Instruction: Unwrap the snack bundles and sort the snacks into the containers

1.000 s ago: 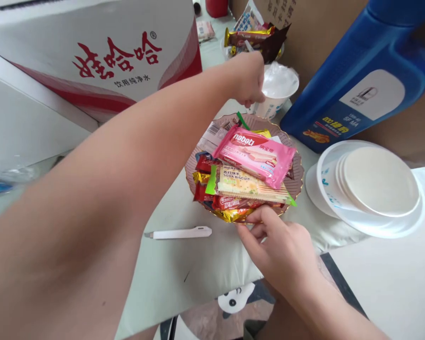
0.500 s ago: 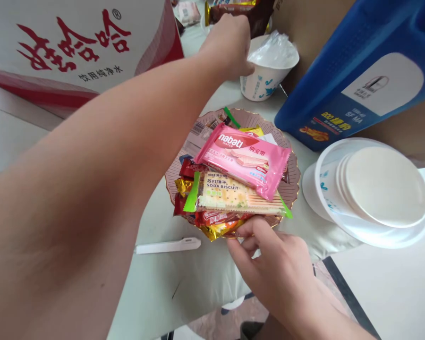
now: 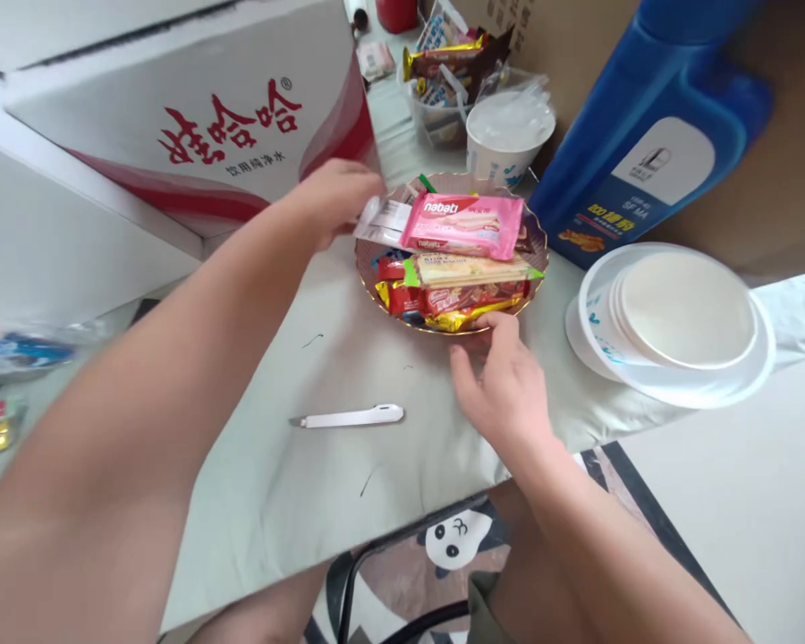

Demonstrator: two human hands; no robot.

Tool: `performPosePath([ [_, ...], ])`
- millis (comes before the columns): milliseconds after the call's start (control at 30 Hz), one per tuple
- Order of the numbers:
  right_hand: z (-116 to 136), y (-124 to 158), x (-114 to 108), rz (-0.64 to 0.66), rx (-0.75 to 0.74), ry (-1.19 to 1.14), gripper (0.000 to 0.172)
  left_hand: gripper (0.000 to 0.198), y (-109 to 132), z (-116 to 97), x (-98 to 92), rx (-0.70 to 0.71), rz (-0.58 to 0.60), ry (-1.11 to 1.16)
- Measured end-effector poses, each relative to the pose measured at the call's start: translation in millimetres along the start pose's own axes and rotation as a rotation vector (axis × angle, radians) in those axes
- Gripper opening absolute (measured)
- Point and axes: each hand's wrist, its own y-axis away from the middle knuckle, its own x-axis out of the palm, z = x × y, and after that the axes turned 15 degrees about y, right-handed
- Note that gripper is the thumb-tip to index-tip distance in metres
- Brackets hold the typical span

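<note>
A scalloped pink-tinted plate (image 3: 537, 268) with a gilt rim holds a heap of wrapped snacks. On top lie a pink Nabati wafer packet (image 3: 470, 224) and a soda biscuit packet (image 3: 470, 270) with green ends. My right hand (image 3: 506, 380) pinches the plate's near rim. At the plate's left edge, my left hand (image 3: 342, 201) is closed at the end of a clear packet (image 3: 382, 222) that juts past the rim; its fingertips are partly hidden. A white utility knife (image 3: 352, 417) lies on the cloth in front of the plate.
A white-and-red water carton (image 3: 221, 143) stands at left. Behind the plate are a snack tub (image 3: 443, 116) and a paper cup (image 3: 510, 130) with plastic film. To the right stand a blue jug (image 3: 631, 152) and stacked white bowls (image 3: 688, 309). Bagged items (image 3: 23, 351) lie far left.
My left hand has come back from beside the paper cup to the plate's left edge. The clear packet now sticks out past the rim. My right hand stays at the near rim.
</note>
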Motion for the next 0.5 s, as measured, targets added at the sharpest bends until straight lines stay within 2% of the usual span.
performPosePath([
  [33,0.8,0.8,2.3,-0.018,-0.001,-0.023,0.040,0.013,3.1,3.8,-3.0,-0.019,0.027,-0.029],
  [100,1.9,2.7,5.3,-0.038,-0.001,-0.024,0.046,0.010,7.2,2.3,-5.0,0.070,0.033,-0.171],
  [167,2.0,4.2,6.0,-0.042,-0.008,0.000,0.045,0.022,7.4,-11.5,-1.0,0.264,-0.005,-0.346],
  [233,1.0,4.6,5.1,-0.042,-0.024,0.013,0.041,0.033,1.6,-32.3,10.0,0.382,0.033,-0.427],
  [300,-0.8,4.2,3.7,-0.044,-0.041,0.021,0.039,0.031,-11.5,-51.3,26.7,0.436,0.133,-0.526],
  [367,-3.3,3.5,2.5,-0.045,-0.053,0.029,0.037,0.040,-31.2,-62.2,45.4,0.492,0.216,-0.627],
  [500,-8.6,1.1,1.4,-0.064,-0.084,0.066,0.031,0.070,-77.7,-59.0,72.2,0.526,0.273,-0.678],
])
